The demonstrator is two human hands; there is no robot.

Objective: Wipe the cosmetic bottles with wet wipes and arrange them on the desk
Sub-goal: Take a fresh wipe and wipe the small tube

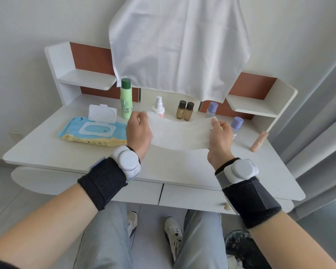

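Takes the wipe [180, 133] as landmark throughout. Below it, a white surface [47, 152]. Hangs just above that, spread wide and flat, long axis running left to right. Left of the wipe, the pack [93, 133], lid flipped open. At the wipe's left edge, the left hand [139, 131], fingers curled and pinching the sheet. At its right edge, the right hand [220, 134], pinching likewise.

Behind the wipe, upright in a loose row:
- green bottle [126, 100], behind the left edge, just beyond the left hand
- far purple bottle [211, 109], behind the right edge
- near purple bottle [237, 125], right of the wipe, partly hidden by the right hand
- brown pair [184, 110], touching each other, behind the middle
- spray bottle [159, 108], left of that pair, foot hidden by the sheet's far edge

Right of the wipe, lying on its side, a tube [259, 141].

Probably needs one hand to release the sheet and reach forward over it. Looks closest for the left hand: green bottle. For the right hand: near purple bottle.
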